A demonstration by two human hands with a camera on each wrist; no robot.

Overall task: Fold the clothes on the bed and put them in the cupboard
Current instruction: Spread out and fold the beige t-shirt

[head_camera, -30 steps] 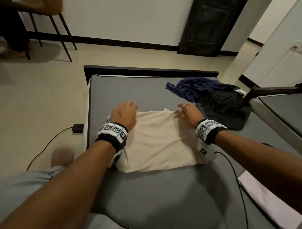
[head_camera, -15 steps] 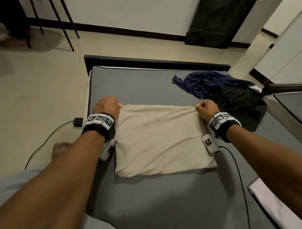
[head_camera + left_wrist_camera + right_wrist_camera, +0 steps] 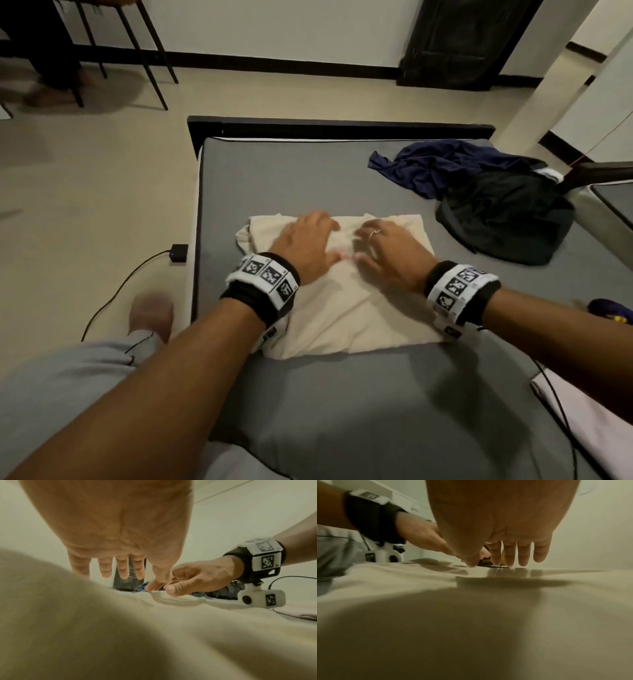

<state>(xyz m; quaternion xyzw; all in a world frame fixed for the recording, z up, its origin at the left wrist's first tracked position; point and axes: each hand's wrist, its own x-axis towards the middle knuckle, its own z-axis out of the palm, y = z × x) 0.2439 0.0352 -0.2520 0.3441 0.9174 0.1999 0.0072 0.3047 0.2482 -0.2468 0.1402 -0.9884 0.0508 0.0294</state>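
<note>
At the centre of the head view, a folded cream cotton garment [image 3: 346, 291] lies on the grey mattress [image 3: 308, 178]. Left hand [image 3: 305, 246] and right hand [image 3: 388, 255] press it flat, fingers straight, gripping nothing. It looks light, limp and prone to unfolding; lifting from beneath both side edges seems safest. Bare mattress lies above it; crumpled dark clothes [image 3: 479, 192] crowd the upper right.
</note>
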